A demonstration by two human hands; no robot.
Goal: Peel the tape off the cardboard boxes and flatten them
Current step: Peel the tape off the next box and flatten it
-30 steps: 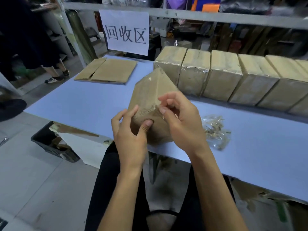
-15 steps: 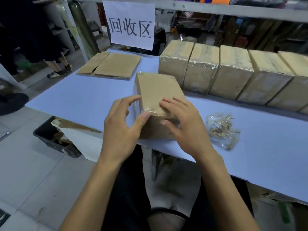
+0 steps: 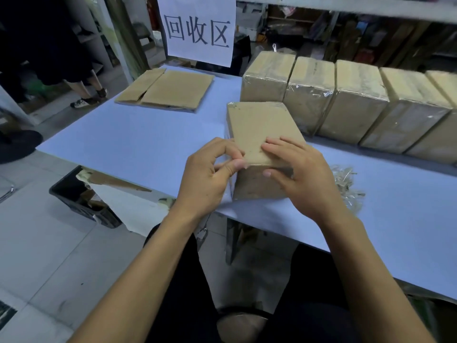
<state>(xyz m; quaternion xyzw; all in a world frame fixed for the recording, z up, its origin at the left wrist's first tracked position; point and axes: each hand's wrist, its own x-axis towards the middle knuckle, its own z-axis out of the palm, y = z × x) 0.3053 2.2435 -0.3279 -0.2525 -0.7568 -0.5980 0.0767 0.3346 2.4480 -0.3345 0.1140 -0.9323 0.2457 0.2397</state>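
Left hand (image 3: 206,178) has its grip pinched together on the tape (image 3: 228,164) right at the near left corner of the cardboard box (image 3: 257,134), thumb and fingertips closed on a clear sliver of it. Right hand (image 3: 300,174) is just steadying the box: fingers laid pretty flat across the top, thumb against the near face, so that grip is spread rather than curled.

The box itself sits on the near edge of the blue worktop (image 3: 138,144), in front of me. Straight behind the box is a row of taped boxes (image 3: 346,100) standing side by side, nearly touching its far end. To the box's right, partly hidden behind my right hand, there's a wad of peeled tape (image 3: 347,184). Off to the far left of the box, the flattened cardboard (image 3: 170,91) lies stacked under a paper sign (image 3: 197,28). Down on the floor left of the box is a black bin (image 3: 79,194).
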